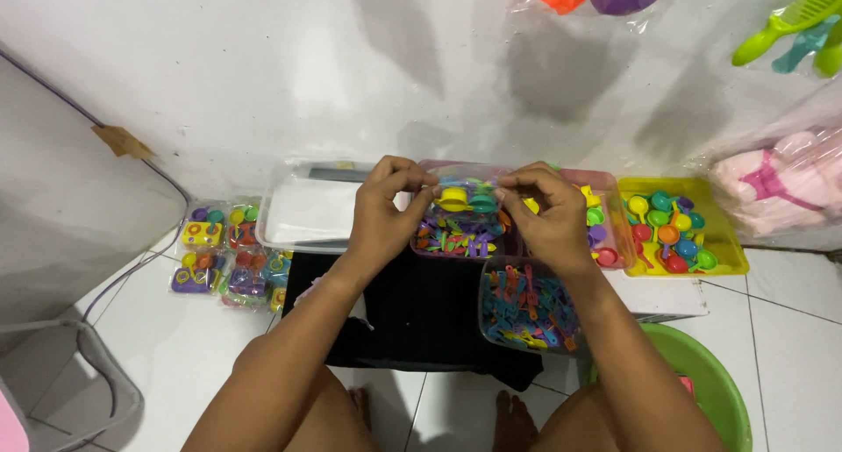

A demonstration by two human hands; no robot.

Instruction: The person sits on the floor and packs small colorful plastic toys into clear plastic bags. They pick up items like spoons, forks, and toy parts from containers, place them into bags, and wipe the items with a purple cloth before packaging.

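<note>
Two hands meet over a clear tub of mixed small plastic toy pieces (pixel 460 233). The left hand (pixel 386 208) and right hand (pixel 548 213) each have fingertips pinched shut on a small clear packet holding a yellow toy pan and a teal piece (pixel 465 198), stretched between them just above that tub.

Free room is narrow. Beyond the knuckles a white wall (pixel 289 75) closes off the space just behind the tubs. Under both wrists lies a black cloth (pixel 412 312); below the right wrist sits a second clear tub of blue and orange pieces (pixel 526 310), nearly touching the forearm. Outward from the right hand stand a pink-rimmed tub (pixel 603 228) and then a yellow tray of coloured toy pans (pixel 680 228). Outward from the left hand sits a clear lidded box (pixel 307 211), and farther out finished toy packs (pixel 224 255) lie on the white tiled floor. A green basin (pixel 715 386) sits by the right elbow.
</note>
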